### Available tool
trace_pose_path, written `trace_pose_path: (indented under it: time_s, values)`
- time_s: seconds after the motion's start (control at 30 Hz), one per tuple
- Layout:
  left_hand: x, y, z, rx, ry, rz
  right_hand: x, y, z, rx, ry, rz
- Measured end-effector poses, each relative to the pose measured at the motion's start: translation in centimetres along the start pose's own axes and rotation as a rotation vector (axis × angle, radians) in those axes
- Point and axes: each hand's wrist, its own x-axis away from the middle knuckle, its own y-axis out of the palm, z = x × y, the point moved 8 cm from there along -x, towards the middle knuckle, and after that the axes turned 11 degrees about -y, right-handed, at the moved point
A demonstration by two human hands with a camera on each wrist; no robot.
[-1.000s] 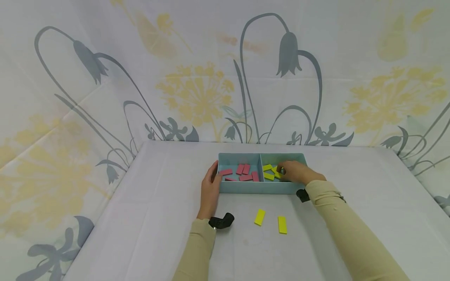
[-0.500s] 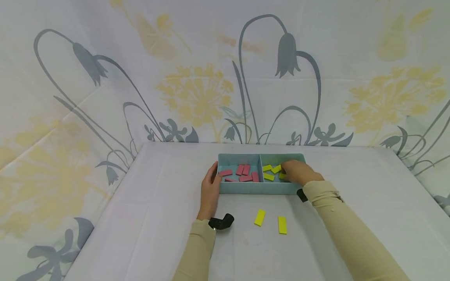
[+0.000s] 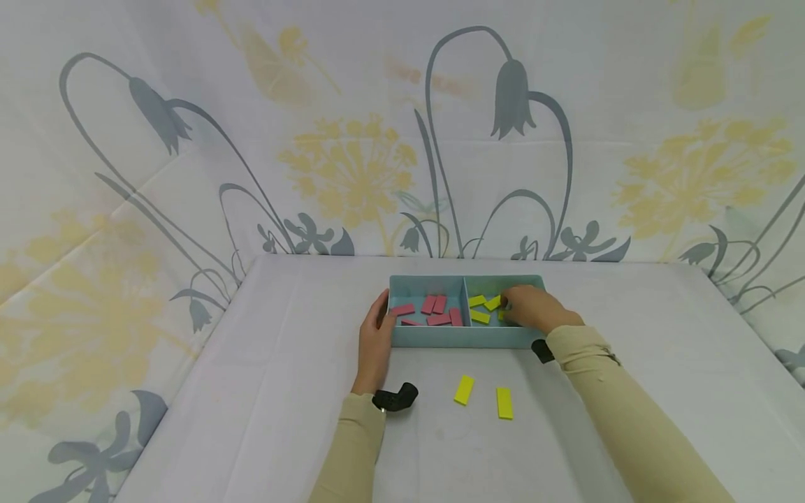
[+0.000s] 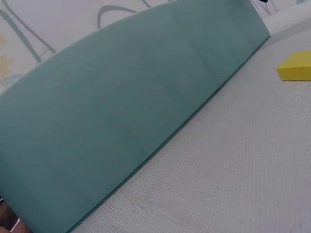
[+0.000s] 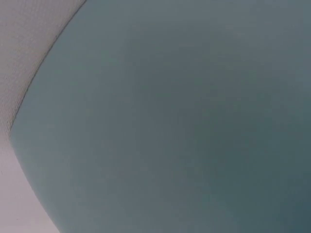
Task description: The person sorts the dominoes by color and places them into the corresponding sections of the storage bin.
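Note:
A light blue two-compartment box (image 3: 468,337) sits on the white cloth; its front wall fills most of both wrist views. My left hand (image 3: 374,342) holds its left end, thumb at the front corner and fingers along the side wall. Small pink blocks (image 3: 439,319) lie scattered in the left compartment. Several yellow blocks (image 3: 480,316) are in the right compartment. Over that compartment my right hand (image 3: 534,308) reaches down with bent fingers, close beside a partly covered yellow block. Its fingertips are hidden, so whether they pinch a block cannot be seen.
Two yellow blocks lie on the cloth before the box, a tilted one (image 3: 464,390) and a straighter one (image 3: 504,403). A flower-patterned cloth (image 3: 352,140) hangs behind the table and along its left side.
My right hand has shifted slightly right within the right compartment, uncovering more of the yellow blocks. The left hand, the box and the two loose blocks stay in place.

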Motion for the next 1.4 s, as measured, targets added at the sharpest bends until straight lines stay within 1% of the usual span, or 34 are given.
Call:
trace_pose_path:
  time_s: [0.17, 0.37, 0.6, 0.77, 0.9, 1.2, 1.4]
  values:
    - [-0.1, 0.0, -0.1, -0.003, 0.001, 0.003, 0.4, -0.6, 0.1, -0.022, -0.018, 0.046]
    - [-0.1, 0.0, 0.0, 0.006, 0.008, 0.007, 1.2, -1.5, -0.3, -0.055, -0.063, 0.107]
    - [0.0, 0.1, 0.0, 0.002, 0.017, 0.001, 2.7, -2.5, -1.1, -0.109, -0.104, 0.238]
    - [-0.1, 0.1, -0.2, -0.002, -0.009, 0.006, 4.0, -3.0, -1.6, -0.142, -0.121, 0.309]
    - [-0.2, 0.1, -0.3, 0.002, -0.022, 0.01, 4.8, -3.2, -1.9, -0.157, -0.129, 0.352]
    - [-0.2, 0.1, -0.2, 0.009, -0.004, 0.002, 6.9, -3.3, -2.5, -0.153, -0.16, 0.462]
    - [0.0, 0.1, 0.0, 0.006, 0.005, 0.004, 8.1, -3.1, -3.1, -0.146, -0.195, 0.555]
